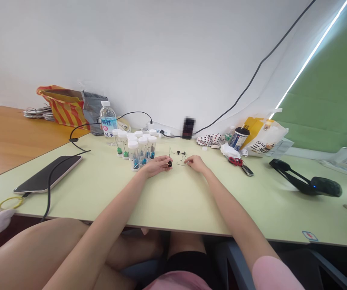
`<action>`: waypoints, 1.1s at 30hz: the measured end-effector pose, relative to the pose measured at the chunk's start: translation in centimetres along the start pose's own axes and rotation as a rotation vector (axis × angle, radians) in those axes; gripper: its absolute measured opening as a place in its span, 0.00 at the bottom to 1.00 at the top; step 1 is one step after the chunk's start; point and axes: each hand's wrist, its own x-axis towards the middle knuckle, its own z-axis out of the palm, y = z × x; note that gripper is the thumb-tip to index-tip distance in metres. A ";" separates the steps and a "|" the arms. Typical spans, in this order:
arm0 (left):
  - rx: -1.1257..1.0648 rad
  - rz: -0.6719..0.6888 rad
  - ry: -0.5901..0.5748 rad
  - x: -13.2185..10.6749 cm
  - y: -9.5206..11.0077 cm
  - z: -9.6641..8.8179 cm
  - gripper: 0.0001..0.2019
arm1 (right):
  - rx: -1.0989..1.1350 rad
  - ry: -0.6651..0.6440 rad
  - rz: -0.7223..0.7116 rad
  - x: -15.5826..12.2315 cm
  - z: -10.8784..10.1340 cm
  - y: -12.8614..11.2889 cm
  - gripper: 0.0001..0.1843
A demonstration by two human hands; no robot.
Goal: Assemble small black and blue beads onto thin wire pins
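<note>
My left hand (157, 166) is closed around a small black piece with a thin upright wire (170, 163), held just over the table. To its right, my right hand (196, 163) has its fingertips pinched together at the tabletop. A thin bent wire (180, 164) lies by those fingertips; whether they grip it is too small to tell. Just beyond the hands are small black knobs (178, 152) and further thin wire bits. Left of my left hand stand several clear bottles with white caps (133, 155), holding blue or green pieces inside.
A water bottle (108, 121) stands behind the capped bottles. A tablet-like device (48, 174) with a cable lies at left. On the right are a black headset-like device (306, 179), a key fob (247, 170), a lidded cup (239, 138) and a yellow-white bag (262, 135).
</note>
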 end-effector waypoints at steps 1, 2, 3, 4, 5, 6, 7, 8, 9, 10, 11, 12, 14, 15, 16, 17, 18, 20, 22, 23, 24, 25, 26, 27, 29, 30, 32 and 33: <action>0.001 0.001 0.002 0.0 0.0 0.0 0.12 | -0.006 0.000 0.000 0.0 0.0 -0.1 0.12; 0.002 0.000 0.001 0.0 0.0 0.0 0.12 | -0.012 0.001 0.000 0.0 0.1 -0.1 0.12; 0.001 -0.001 0.002 0.0 0.0 0.0 0.12 | -0.018 0.002 0.000 -0.1 0.1 -0.1 0.12; 0.001 -0.003 0.003 0.0 0.0 0.0 0.11 | -0.022 0.005 -0.002 -0.1 0.1 -0.1 0.12; 0.000 -0.005 0.005 0.0 0.0 0.1 0.11 | -0.026 0.008 -0.007 -0.1 0.2 -0.1 0.12; -0.001 -0.007 0.007 0.0 0.0 0.1 0.11 | -0.028 0.011 -0.012 -0.1 0.3 -0.1 0.12; -0.002 -0.007 0.009 0.0 0.0 0.1 0.12 | -0.032 0.013 -0.018 -0.1 0.3 0.0 0.12; -0.003 -0.005 0.012 0.0 0.0 0.1 0.12 | -0.037 0.015 -0.027 -0.1 0.4 0.0 0.12; -0.004 -0.004 0.013 0.0 0.0 0.0 0.12 | -0.046 0.018 -0.034 -0.1 0.5 0.1 0.12; -0.005 -0.004 0.013 0.0 0.0 0.0 0.12 | -0.059 0.022 -0.042 -0.1 0.5 0.1 0.12; -0.006 -0.006 0.013 0.0 0.0 0.0 0.12 | -0.075 0.028 -0.049 -0.2 0.6 0.0 0.12; -0.006 -0.007 0.012 0.0 0.0 -0.1 0.12 | -0.094 0.033 -0.055 -0.2 0.6 0.0 0.12; -0.006 -0.006 0.008 0.1 -0.1 -0.1 0.12 | -0.139 0.039 -0.057 -0.3 0.7 -0.2 0.12; -0.005 -0.004 0.007 0.1 -0.1 -0.1 0.12 | -0.164 0.038 -0.059 -0.3 0.8 -0.3 0.12; -0.005 -0.001 0.008 0.1 -0.1 -0.1 0.12 | -0.191 0.037 -0.062 -0.4 0.8 -0.5 0.12; -0.006 0.001 0.010 0.1 -0.1 -0.1 0.12 | -0.219 0.035 -0.065 -0.4 0.8 -0.6 0.11; -0.007 0.000 0.014 0.1 -0.1 -0.1 0.12 | -0.244 0.034 -0.067 -0.4 0.9 -0.7 0.11; -0.007 -0.002 0.021 0.1 -0.1 -0.1 0.12 | -0.279 0.035 -0.069 -0.5 1.0 -0.9 0.11; -0.008 -0.002 0.027 0.1 -0.1 0.0 0.11 | -0.286 0.041 -0.067 -0.6 1.1 -1.0 0.11; -0.008 -0.002 0.031 0.1 -0.1 0.0 0.11 | -0.282 0.046 -0.066 -0.6 1.2 -1.0 0.11; -0.007 -0.003 0.035 0.1 -0.2 -0.1 0.11 | -0.275 0.051 -0.065 -0.7 1.2 -1.0 0.11; -0.008 -0.003 0.040 0.2 -0.2 -0.1 0.12 | -0.267 0.056 -0.064 -0.7 1.3 -1.0 0.11; -0.010 -0.004 0.045 0.2 -0.3 -0.1 0.12 | -0.255 0.063 -0.065 -0.7 1.3 -1.0 0.10; -0.011 -0.005 0.047 0.2 -0.3 -0.2 0.12 | -0.241 0.072 -0.068 -0.8 1.3 -1.0 0.10; -0.013 -0.006 0.046 0.3 -0.4 -0.2 0.12 | -0.200 0.098 -0.084 -0.9 1.3 -1.1 0.10; -0.012 -0.007 0.044 0.3 -0.5 -0.3 0.13 | -0.176 0.114 -0.094 -1.0 1.3 -1.2 0.11; -0.005 -0.005 0.039 0.3 -0.5 -0.3 0.13 | -0.122 0.146 -0.109 -1.1 1.2 -1.4 0.11; -0.001 -0.002 0.034 0.3 -0.5 -0.3 0.14 | -0.094 0.160 -0.114 -1.2 1.2 -1.5 0.11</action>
